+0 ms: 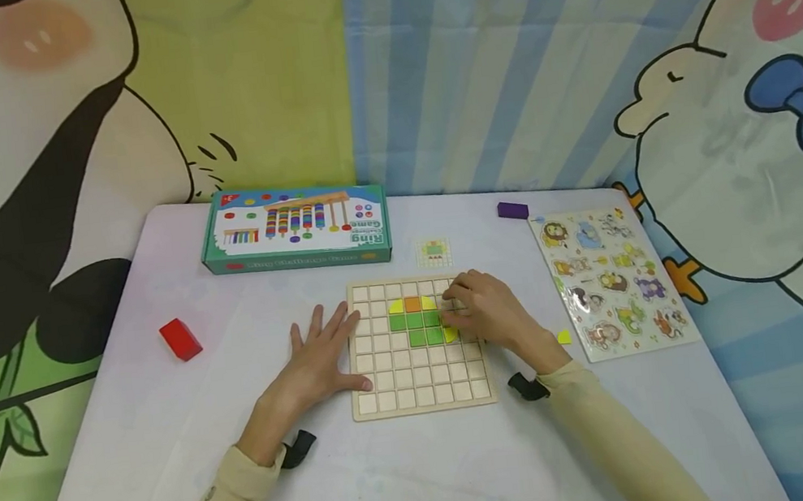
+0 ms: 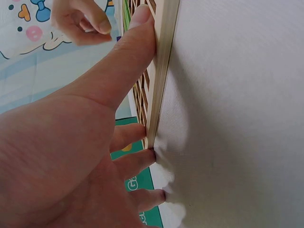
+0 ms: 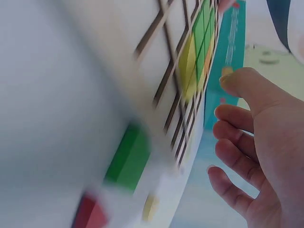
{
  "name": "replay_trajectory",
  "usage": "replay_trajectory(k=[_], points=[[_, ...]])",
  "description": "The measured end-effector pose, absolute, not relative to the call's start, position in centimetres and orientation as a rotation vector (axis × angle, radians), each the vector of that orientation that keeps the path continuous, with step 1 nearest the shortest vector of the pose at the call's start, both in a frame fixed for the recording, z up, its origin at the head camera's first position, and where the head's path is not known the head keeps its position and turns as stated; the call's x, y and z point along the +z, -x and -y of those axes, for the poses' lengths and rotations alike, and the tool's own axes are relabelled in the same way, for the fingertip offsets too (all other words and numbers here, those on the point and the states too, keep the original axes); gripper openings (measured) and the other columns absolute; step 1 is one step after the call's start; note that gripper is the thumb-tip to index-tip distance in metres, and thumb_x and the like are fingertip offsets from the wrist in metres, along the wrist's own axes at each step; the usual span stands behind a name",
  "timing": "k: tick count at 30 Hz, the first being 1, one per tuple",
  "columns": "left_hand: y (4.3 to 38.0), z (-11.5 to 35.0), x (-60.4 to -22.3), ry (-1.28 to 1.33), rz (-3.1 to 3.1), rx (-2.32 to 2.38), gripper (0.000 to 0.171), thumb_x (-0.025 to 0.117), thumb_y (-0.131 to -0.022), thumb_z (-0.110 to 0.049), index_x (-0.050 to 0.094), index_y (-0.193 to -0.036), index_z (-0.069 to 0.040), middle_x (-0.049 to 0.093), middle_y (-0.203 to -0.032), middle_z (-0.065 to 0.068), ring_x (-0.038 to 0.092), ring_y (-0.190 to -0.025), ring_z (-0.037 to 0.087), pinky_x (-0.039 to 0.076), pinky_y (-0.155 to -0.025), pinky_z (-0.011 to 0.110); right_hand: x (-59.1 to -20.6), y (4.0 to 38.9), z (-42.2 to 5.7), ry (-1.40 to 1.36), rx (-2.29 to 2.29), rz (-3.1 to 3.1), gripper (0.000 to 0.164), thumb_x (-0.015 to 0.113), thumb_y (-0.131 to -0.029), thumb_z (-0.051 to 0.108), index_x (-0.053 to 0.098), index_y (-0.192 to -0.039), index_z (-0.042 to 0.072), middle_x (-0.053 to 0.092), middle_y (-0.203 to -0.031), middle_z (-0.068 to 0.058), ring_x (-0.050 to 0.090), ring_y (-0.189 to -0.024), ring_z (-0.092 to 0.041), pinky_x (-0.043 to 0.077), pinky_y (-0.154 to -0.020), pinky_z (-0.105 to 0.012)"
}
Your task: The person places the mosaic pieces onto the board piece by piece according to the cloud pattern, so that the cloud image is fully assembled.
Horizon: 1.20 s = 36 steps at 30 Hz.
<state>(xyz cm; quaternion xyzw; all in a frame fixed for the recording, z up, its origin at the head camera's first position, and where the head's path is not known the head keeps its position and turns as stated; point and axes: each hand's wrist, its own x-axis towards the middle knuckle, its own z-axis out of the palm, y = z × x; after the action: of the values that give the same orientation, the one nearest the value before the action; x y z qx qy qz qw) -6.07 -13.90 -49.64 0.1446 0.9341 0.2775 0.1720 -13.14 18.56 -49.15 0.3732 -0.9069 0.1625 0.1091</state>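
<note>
The grid board (image 1: 424, 395) lies between the hands, green tiles (image 1: 416, 320) in its far half. The left hand (image 1: 319, 359), fingers spread, rests on its left edge; the right hand (image 1: 487, 307) hovers at the far right part, fingers loosely bent, holding nothing visible. On the white table (image 1: 396, 480) a green box (image 1: 296, 229) lies far left, an animal board (image 1: 617, 277) right; a cartoon backdrop (image 1: 471, 72) hangs behind. Only the right wrist view shows a green block (image 3: 129, 159) and red piece (image 3: 90, 211) beside the board.
</note>
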Motion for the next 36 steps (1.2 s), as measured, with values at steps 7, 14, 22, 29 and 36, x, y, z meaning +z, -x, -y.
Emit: replay_trajectory(k=[7,14,22,29,36], points=[[6.2,14.0,-49.7,-0.405,-2.650,0.779,0.119,0.090,-0.068,-0.049,0.026,-0.162,-0.012,0.009,-0.172,0.014,-0.006,-0.156,0.048,-0.007,-0.114,0.078,-49.0,11.9,-23.2,-0.979,0.471,2.660,0.029,0.087,-0.080,0.026,0.077,-0.098,0.006,0.070,-0.094,-0.006,0.064,-0.083,-0.021,0.055,-0.069,-0.036],[6.3,14.1,-49.8,-0.399,-2.643,0.788,0.119,0.091,-0.068,-0.048,0.026,-0.162,-0.012,0.008,-0.172,0.014,-0.007,-0.155,0.048,-0.009,-0.114,0.078,-49.4,10.1,-26.2,-0.909,0.465,2.678,0.027,0.087,-0.079,0.024,0.077,-0.096,0.005,0.071,-0.093,-0.007,0.064,-0.084,-0.022,0.056,-0.070,-0.036],[6.4,14.0,-50.3,-0.407,-2.631,0.806,0.119,0.091,-0.068,-0.047,0.025,-0.162,-0.013,0.009,-0.172,0.014,-0.008,-0.155,0.048,-0.009,-0.113,0.078,-50.4,8.3,-27.0,-0.907,0.528,2.741,0.036,0.090,-0.075,0.027,0.077,-0.101,0.006,0.069,-0.101,-0.008,0.064,-0.089,-0.021,0.057,-0.077,-0.037],[6.4,14.0,-50.3,-0.406,-2.627,0.807,0.119,0.090,-0.069,-0.048,0.026,-0.162,-0.012,0.009,-0.172,0.015,-0.008,-0.155,0.049,-0.008,-0.113,0.079,-50.6,7.9,-26.3,-0.920,0.507,2.812,0.036,0.088,-0.080,0.028,0.078,-0.106,0.006,0.069,-0.104,-0.008,0.063,-0.090,-0.019,0.055,-0.077,-0.036],[6.3,14.1,-50.1,-0.412,-2.639,0.806,0.119,0.090,-0.068,-0.049,0.027,-0.161,-0.012,0.010,-0.171,0.015,-0.007,-0.155,0.050,-0.007,-0.112,0.080,-50.4,7.7,-26.1,-0.920,0.467,2.829,0.027,0.085,-0.083,0.027,0.079,-0.101,0.009,0.069,-0.100,-0.004,0.061,-0.086,-0.016,0.054,-0.074,-0.033]])
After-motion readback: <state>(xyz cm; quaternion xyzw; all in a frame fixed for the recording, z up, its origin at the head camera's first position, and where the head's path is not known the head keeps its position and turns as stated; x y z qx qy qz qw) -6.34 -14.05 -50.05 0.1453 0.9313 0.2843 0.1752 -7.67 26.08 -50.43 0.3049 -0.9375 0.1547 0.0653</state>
